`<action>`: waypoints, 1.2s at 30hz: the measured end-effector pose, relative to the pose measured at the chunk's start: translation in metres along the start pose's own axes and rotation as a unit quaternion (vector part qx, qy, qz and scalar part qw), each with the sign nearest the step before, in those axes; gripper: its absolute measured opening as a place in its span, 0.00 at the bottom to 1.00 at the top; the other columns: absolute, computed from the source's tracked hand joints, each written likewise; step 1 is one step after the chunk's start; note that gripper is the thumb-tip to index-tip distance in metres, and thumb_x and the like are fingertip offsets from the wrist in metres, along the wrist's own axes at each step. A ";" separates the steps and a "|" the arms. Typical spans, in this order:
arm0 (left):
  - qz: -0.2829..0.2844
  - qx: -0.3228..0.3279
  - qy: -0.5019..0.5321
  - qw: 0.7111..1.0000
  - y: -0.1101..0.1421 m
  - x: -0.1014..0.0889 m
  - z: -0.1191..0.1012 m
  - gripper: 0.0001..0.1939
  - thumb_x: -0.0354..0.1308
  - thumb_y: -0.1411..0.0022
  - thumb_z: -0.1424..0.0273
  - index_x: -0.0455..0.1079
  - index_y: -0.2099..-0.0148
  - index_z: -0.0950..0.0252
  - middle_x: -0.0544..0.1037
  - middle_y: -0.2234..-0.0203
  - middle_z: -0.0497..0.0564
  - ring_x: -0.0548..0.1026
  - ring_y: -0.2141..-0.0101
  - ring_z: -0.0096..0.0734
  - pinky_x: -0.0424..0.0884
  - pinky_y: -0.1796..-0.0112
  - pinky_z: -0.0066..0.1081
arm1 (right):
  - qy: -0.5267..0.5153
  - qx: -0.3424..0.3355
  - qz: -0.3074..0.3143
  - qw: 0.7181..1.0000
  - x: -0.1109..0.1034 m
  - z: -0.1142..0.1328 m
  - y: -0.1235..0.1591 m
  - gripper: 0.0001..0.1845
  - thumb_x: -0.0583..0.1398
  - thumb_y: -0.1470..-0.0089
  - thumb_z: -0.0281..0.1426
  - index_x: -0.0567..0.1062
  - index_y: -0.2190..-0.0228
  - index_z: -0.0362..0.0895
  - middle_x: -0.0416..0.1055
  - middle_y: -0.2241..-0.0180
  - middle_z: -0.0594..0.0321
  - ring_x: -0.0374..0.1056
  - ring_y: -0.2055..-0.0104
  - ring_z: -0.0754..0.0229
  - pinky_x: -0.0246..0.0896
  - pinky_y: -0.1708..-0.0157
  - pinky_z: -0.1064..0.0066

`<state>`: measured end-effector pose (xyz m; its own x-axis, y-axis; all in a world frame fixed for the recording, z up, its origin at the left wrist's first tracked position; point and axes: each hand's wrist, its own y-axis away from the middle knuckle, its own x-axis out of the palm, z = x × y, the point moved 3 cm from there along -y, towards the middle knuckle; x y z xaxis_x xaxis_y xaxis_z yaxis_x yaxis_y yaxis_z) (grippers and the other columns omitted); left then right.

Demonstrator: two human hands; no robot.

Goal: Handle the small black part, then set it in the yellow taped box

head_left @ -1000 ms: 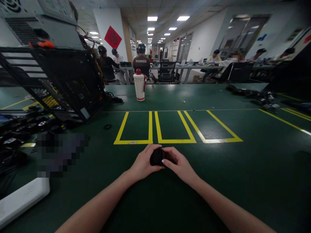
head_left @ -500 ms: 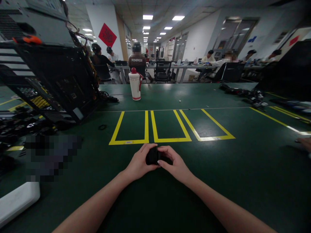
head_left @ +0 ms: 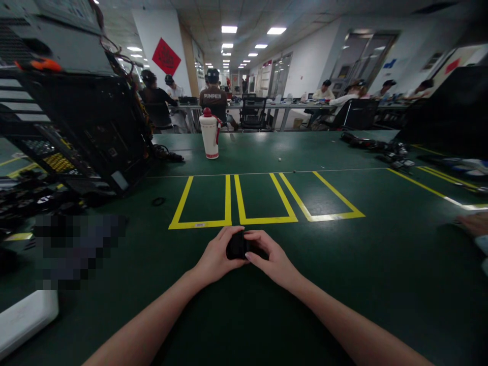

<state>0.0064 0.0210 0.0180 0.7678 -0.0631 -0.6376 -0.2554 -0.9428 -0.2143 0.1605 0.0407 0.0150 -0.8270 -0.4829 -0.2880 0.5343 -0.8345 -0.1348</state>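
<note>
Another person's hand (head_left: 470, 223) shows further into view, well off to the right of both hands, with part of a sleeve (head_left: 485, 254) now visible; the view itself has swung slightly, so the things on the table (head_left: 343, 274) sit a little further left in it. The two working hands keep nearly the same pose.

The small black object (head_left: 237, 245) is between the left hand (head_left: 215, 259) and the right hand (head_left: 276, 262). It lies to the right of the left palm and to the left of the right palm, nested deeper in the left hand, which is the nearer one. The left hand is partly closed round its left side, thumb on the near side and fingers over the far side. The right hand is curled more loosely, with a dark gap inside the curl; its thumb and fingertips meet the object's right edge. The object's long axis cannot be told, as the fingers cover much of it, nor is it clear whether it touches the table.

Just beyond the fingers is the near edge of the yellow tape (head_left: 269, 220). Further ahead and left of the hands, a white bottle (head_left: 210, 140) stands upright. A black ring (head_left: 158, 202) lies nearer, also to their left, with a computer case (head_left: 125, 117) beyond it. Cables (head_left: 396, 152) lie far ahead, to their right.
</note>
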 end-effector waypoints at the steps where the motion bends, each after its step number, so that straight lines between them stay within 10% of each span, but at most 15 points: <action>1: 0.000 0.001 0.000 1.000 0.000 0.000 0.000 0.29 0.61 0.52 0.69 0.55 0.48 0.56 0.65 0.53 0.49 0.66 0.54 0.37 0.65 0.55 0.39 | -0.007 0.000 0.002 1.000 0.000 0.000 0.000 0.14 0.56 0.52 0.30 0.66 0.61 0.48 0.61 0.56 0.63 0.60 0.52 0.61 0.56 0.51 0.63; 36: 0.001 -0.006 0.012 1.000 -0.001 0.000 -0.001 0.29 0.61 0.52 0.69 0.55 0.48 0.55 0.65 0.54 0.50 0.66 0.54 0.39 0.65 0.55 0.42 | -0.043 0.030 0.010 0.999 0.000 -0.003 -0.003 0.18 0.55 0.51 0.30 0.63 0.56 0.48 0.64 0.56 0.62 0.61 0.52 0.61 0.56 0.50 0.61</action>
<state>0.0076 0.0214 0.0186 0.7817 -0.0730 -0.6194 -0.2506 -0.9462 -0.2047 0.1594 0.0443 0.0122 -0.8301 -0.5176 -0.2075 0.5406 -0.8382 -0.0716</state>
